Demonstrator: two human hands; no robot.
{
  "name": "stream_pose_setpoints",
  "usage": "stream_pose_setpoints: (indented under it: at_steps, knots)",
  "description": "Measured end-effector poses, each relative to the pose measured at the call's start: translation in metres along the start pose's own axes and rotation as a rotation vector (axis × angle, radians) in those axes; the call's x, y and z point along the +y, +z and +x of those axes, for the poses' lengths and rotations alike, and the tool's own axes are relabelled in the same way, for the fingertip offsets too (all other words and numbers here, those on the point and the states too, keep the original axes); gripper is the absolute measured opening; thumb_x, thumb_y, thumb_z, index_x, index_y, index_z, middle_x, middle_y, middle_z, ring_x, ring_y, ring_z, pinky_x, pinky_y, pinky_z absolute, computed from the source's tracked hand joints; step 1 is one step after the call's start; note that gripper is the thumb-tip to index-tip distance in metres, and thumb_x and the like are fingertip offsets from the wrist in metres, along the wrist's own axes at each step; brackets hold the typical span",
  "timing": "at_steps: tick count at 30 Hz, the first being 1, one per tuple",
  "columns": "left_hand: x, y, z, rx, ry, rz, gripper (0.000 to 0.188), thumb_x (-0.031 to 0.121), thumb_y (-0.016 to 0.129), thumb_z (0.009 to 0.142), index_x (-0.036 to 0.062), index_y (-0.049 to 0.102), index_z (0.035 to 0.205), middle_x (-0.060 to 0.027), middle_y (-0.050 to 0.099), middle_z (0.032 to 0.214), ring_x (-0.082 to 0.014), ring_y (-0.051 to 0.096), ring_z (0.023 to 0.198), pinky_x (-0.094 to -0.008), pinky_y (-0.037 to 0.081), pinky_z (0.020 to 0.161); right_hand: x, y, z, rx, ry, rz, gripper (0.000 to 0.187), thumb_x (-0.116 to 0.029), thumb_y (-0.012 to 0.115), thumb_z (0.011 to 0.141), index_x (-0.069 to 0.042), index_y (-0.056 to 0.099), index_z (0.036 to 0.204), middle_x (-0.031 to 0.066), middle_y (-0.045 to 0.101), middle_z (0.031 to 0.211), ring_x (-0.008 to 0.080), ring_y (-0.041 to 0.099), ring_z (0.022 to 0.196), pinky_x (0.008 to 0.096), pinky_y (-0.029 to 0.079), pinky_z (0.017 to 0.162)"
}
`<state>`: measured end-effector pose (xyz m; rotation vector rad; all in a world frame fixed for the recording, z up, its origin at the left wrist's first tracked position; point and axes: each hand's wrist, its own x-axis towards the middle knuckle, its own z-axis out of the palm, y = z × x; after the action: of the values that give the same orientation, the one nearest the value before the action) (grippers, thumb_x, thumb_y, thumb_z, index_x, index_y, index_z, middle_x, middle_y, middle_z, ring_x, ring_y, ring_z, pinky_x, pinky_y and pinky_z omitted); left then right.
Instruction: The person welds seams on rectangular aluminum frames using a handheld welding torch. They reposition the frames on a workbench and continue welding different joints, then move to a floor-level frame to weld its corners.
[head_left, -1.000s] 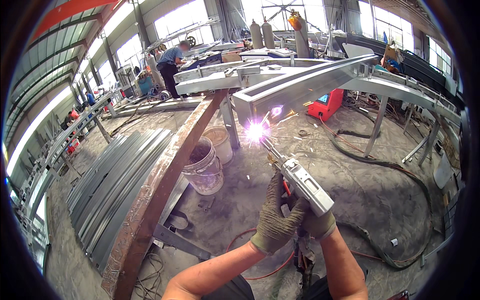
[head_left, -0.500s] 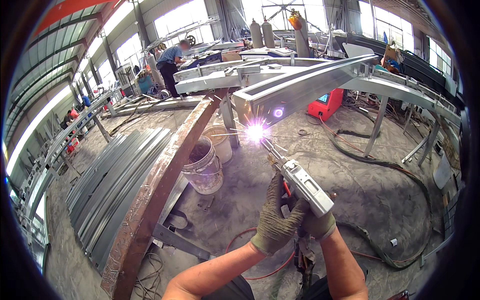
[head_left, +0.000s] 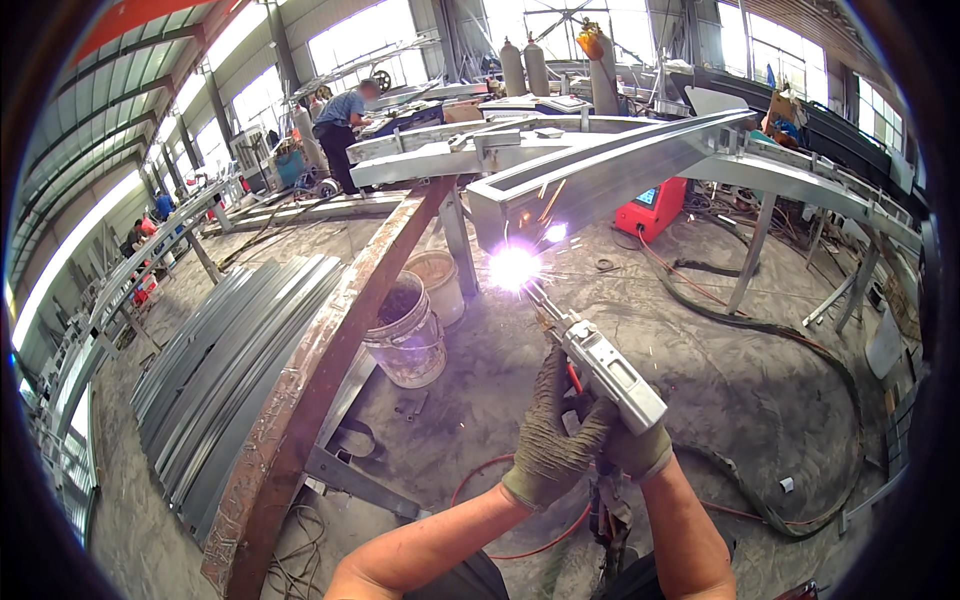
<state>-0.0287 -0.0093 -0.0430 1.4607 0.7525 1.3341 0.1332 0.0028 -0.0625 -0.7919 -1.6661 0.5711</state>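
Note:
A silver-grey handheld welding gun [head_left: 612,372] is held in both my gloved hands, its nozzle pointing up and away from me. My left hand [head_left: 557,440], in a green work glove, wraps the gun's underside near the front. Behind it my right hand [head_left: 637,447], gloved alike, closes round the handle; the gun's body partly hides its fingers. At the nozzle tip a bright violet-white welding arc [head_left: 515,268] glares and throws sparks. It burns by the lower corner of the near end of a shiny rectangular metal beam [head_left: 620,185]. The glare hides the exact contact spot.
A rusty brown steel beam [head_left: 330,370] slants along my left, beside two dirty buckets [head_left: 410,345] and stacked grey metal profiles [head_left: 235,370]. A red machine [head_left: 650,208] stands beyond the shiny beam. Hoses [head_left: 800,335] curve across the floor at right. Another person [head_left: 342,130] bends over work far back.
The arc glare has grown larger and brighter, with orange sparks now streaking up across the beam's end. My hands and the welding gun stay in nearly the same place.

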Motion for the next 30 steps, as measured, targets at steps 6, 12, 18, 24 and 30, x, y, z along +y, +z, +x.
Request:
stream_pose_setpoints:
  at_steps: [6,12,18,24,30]
  knots:
    - [-0.018,-0.004,0.002,-0.012,0.029,0.039,0.097,0.021,0.079,0.112,0.0069,0.017,0.185,-0.0187,0.06,0.161,-0.0235,0.064,0.14,-0.0398,0.056,0.115,0.013,0.008,-0.004,0.044,0.027,0.055,0.026,-0.007,0.077,0.103,-0.001,0.079,0.128,0.012,0.086,0.108,0.021,0.084,0.095,0.0357,0.066,0.083]
    - [-0.007,0.0,-0.001,-0.006,0.077,0.098,0.098,0.021,0.081,0.111,0.0058,0.018,0.185,-0.0161,0.059,0.162,-0.021,0.064,0.137,-0.0385,0.055,0.115,0.001,0.005,-0.009,0.014,0.037,0.018,0.028,0.0,0.074,0.106,0.001,0.074,0.134,0.0104,0.081,0.113,0.0196,0.079,0.101,0.0371,0.066,0.09]
    - [-0.001,0.003,0.0,0.004,0.089,0.046,0.099,0.021,0.082,0.11,0.0046,0.02,0.184,-0.0135,0.059,0.163,-0.0205,0.064,0.136,-0.0374,0.054,0.115,0.004,0.01,-0.005,0.093,0.043,0.143,0.03,-0.004,0.075,0.102,0.002,0.078,0.132,0.0133,0.084,0.109,0.0226,0.084,0.098,0.0372,0.067,0.087]
    - [-0.001,0.0,0.004,0.016,0.13,0.129,0.1,0.02,0.083,0.109,0.0031,0.019,0.184,-0.0145,0.058,0.164,-0.0216,0.063,0.139,-0.0388,0.052,0.119,0.01,0.01,-0.002,0.072,0.046,0.057,0.038,-0.002,0.077,0.096,0.0,0.078,0.133,0.0139,0.084,0.111,0.0257,0.084,0.1,0.038,0.067,0.089]
    - [-0.003,-0.004,0.005,0.01,0.117,0.119,0.1,0.02,0.082,0.11,0.0024,0.018,0.184,-0.0145,0.057,0.165,-0.0221,0.062,0.141,-0.0392,0.051,0.12,0.011,0.013,0.001,0.069,0.075,0.072,0.039,-0.001,0.076,0.095,0.0,0.078,0.134,0.0149,0.085,0.113,0.0273,0.085,0.102,0.0385,0.067,0.09]
